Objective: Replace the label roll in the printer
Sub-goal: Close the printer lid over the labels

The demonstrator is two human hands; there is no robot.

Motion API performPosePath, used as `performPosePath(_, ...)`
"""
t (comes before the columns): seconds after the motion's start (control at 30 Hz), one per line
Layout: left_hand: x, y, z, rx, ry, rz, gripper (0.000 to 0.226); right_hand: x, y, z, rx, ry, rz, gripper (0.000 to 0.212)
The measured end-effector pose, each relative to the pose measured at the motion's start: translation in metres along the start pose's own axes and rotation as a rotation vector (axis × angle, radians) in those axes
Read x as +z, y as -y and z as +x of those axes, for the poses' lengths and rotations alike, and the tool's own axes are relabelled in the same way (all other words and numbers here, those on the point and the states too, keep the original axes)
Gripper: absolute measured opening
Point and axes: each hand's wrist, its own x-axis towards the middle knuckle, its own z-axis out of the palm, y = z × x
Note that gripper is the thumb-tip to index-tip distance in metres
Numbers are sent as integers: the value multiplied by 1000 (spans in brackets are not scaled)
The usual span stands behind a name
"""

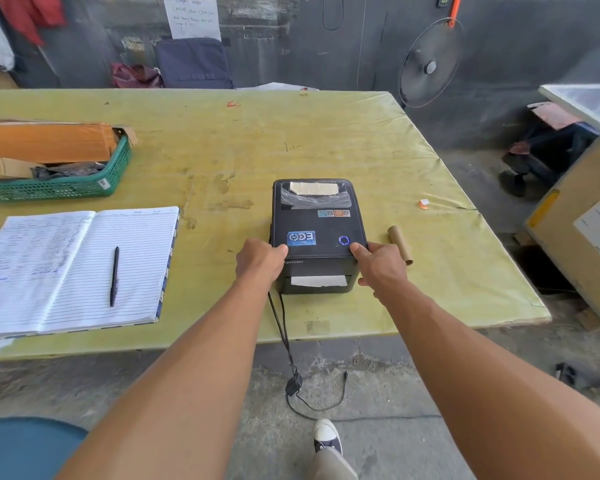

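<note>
So the black label printer (pixel 317 233) is sitting on the yellow-green table (pixel 326 140), toward the near right part of it, lid down. There's a blue ring light (pixel 344 240) glowing on top near the front right corner, a blue sticker (pixel 301 238) on the front left, and a strip of white label paper (pixel 318 280) poking out of the front slot. The window at the far end of the lid shows something pale through the plastic, can't really tell what.

I've got both hands on it. My left hand (pixel 260 263) is wrapped around the near left corner, thumb up on the lid, fingers curled down the side where I can't see them. My right hand (pixel 381 266) is doing the same on the near right corner, thumb on top right by the ring light, fingers partly curled along the side. So both are gripping the printer body, not open, not fully fisted.

Just right of my right hand there's a bare cardboard core (pixel 400 244) lying on the table. Black cables (pixel 284 334) drop off the near table edge down to the concrete floor.

Further left is an open lined notebook (pixel 77 268) with a pen (pixel 114 276) lying on it, and beyond that a green plastic basket (pixel 66 187) with cardboard stuff in it. A fan (pixel 430 64) stands off the far right corner.
</note>
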Motion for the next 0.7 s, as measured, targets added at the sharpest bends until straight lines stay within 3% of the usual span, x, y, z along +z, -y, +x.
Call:
performPosePath(0.43,0,0,2,0,2,-3,24,-1,3,-4,7,0,34,22)
performPosePath(0.57,0,2,4,-5,18,-10,27,-2,4,-6,10,-11,40,29)
performPosePath(0.7,0,1,4,2,9,18,22,-1,3,-6,-10,-1,43,17)
